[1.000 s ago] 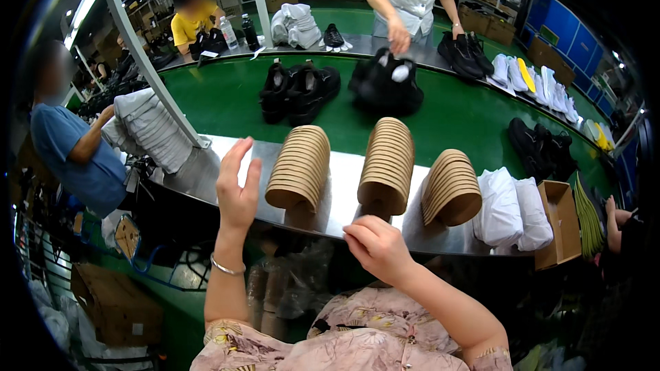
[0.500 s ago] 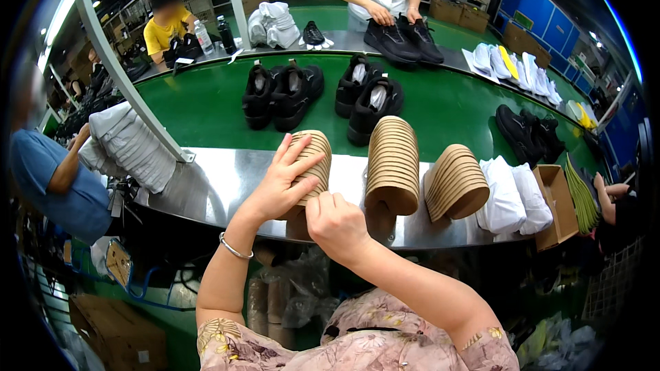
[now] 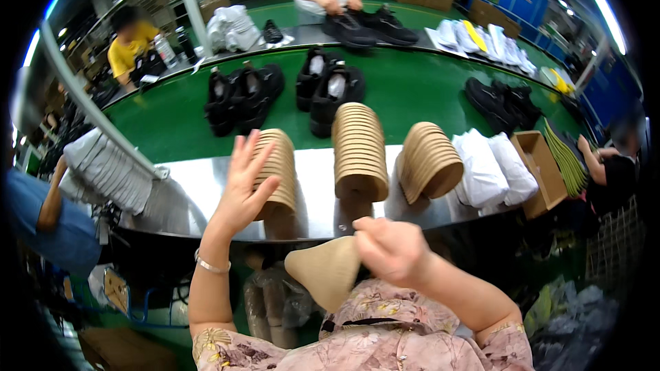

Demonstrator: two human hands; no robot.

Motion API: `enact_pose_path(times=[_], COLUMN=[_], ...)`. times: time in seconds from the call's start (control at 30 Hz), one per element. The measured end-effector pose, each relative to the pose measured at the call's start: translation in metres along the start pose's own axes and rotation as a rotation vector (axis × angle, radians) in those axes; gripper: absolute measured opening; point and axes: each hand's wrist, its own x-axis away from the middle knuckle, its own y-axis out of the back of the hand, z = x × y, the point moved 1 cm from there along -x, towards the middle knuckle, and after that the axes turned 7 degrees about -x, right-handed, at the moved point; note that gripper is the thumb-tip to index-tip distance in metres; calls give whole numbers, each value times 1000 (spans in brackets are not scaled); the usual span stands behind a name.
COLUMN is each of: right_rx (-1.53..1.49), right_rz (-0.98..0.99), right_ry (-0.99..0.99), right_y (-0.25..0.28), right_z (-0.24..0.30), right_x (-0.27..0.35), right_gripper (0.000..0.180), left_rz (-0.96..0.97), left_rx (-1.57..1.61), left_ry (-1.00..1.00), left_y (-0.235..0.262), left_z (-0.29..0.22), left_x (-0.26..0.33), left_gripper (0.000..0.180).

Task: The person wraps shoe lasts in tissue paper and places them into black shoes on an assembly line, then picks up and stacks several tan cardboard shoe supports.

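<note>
A single tan, curved cardboard shoe insert [image 3: 323, 271] hangs in front of me, below the metal ledge's near edge. My right hand [image 3: 397, 251] is closed on its right end, slightly blurred. Fingers spread, my left hand [image 3: 242, 189] lies at the left side of the left stack of nested inserts [image 3: 282, 175]; whether the palm touches it is hard to tell. A taller middle stack [image 3: 359, 154] and a leaning right stack [image 3: 430, 161] stand on the same metal ledge [image 3: 196, 189].
White paper-wrapped bundles [image 3: 481, 168] and an open cardboard box [image 3: 540, 172] sit to the right. Pairs of black shoes [image 3: 258, 93] rest on the green belt [image 3: 405, 89]. Across it, a co-worker's hands [image 3: 337, 5] handle another black pair. A post [image 3: 103, 110] rises at left.
My right hand has pulled one insert off the left stack and brought it down toward me, to the right. My left hand's fingers have lifted off the stack's top. The view has shifted.
</note>
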Motion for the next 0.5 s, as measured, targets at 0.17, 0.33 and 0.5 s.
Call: enact_pose_path(times=[0.17, 0.33, 0.5], right_rx=[-529, -772, -348], right_rz=[-222, -395, -497], right_ry=[-411, -623, -834], right_y=[84, 111, 136], right_z=[-36, -26, -17], right_x=[63, 131, 206], right_gripper=[18, 17, 15], left_rz=[24, 972, 1424], left_rx=[493, 1232, 1473], left_ry=[-98, 240, 740], left_y=[-2, -96, -193], left_z=[-98, -169, -231], left_x=[13, 16, 23], left_gripper=[39, 41, 30])
